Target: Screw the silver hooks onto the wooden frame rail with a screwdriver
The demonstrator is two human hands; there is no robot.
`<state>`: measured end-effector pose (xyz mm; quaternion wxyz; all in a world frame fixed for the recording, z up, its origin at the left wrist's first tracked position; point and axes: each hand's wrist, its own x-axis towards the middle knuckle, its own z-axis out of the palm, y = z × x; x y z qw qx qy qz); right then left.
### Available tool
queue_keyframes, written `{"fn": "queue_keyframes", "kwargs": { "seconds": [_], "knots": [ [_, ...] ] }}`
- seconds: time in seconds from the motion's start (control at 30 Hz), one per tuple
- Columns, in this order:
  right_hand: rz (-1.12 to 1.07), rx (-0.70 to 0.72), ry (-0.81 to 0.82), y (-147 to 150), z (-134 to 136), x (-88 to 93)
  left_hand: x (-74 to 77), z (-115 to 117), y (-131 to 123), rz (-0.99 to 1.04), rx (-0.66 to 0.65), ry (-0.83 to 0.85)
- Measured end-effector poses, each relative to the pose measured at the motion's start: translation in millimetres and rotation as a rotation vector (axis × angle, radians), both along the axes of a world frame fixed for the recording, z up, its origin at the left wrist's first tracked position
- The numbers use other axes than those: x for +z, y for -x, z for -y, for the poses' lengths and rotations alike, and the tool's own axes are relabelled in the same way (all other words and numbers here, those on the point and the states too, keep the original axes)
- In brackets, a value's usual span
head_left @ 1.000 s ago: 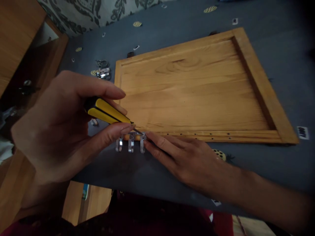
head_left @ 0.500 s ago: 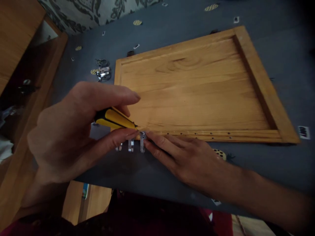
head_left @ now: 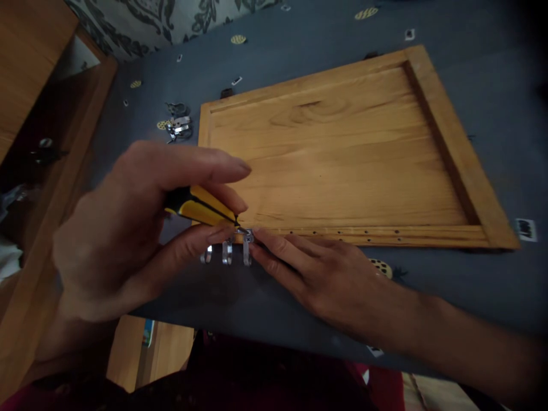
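Note:
My left hand (head_left: 141,222) is closed round a yellow and black screwdriver (head_left: 201,207), its tip down at a small metal hook (head_left: 247,240) on the near edge of a framed wooden panel (head_left: 342,142). My right hand (head_left: 317,274) lies flat on the grey cloth, and its fingertips press that hook against the panel's edge. Two more metal hooks (head_left: 216,254) hang from the same edge just left of it. A row of small holes (head_left: 346,233) runs along the near rail of the panel.
The panel lies on a grey cloth-covered table (head_left: 278,63) with small yellow patterned spots. A small pile of metal fittings (head_left: 178,124) sits beyond the panel's left corner. Wooden furniture (head_left: 29,63) stands at the left, patterned fabric at the back.
My left hand has shifted right and lower with the screwdriver, bringing its handle closer to the hook. My right hand has stayed in place on the hook.

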<state>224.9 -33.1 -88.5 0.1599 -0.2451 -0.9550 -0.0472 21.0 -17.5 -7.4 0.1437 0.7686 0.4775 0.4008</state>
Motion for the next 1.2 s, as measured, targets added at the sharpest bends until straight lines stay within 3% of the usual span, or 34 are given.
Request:
{"fn": "queue_keyframes", "kwargs": {
  "seconds": [0.2, 0.37, 0.43, 0.53, 0.7, 0.9, 1.2],
  "knots": [
    [-0.016, -0.006, -0.005, 0, 1, -2.1, 6.8, -5, -2, 0.063, -0.035, 0.140],
    [0.001, -0.006, 0.013, 0, 0, -1.8, 6.4, -7, -21, 0.431, -0.197, 0.429],
    [0.003, -0.010, 0.019, 1, 1, -1.3, 6.2, -9, -27, 0.516, -0.181, 0.478],
    [0.016, -0.016, 0.031, 1, 1, -1.2, 5.0, -14, -31, 0.539, -0.154, 0.508],
    [-0.002, -0.019, 0.031, 0, 2, -2.7, 2.2, -25, -35, 0.564, -0.287, 0.494],
    [-0.020, -0.001, 0.026, 0, 1, -1.9, 9.6, -25, -53, 0.551, -0.168, 0.526],
    [0.001, -0.006, 0.023, -1, 1, -2.4, 0.1, -26, -42, 0.424, -0.220, 0.494]
  ]
}}
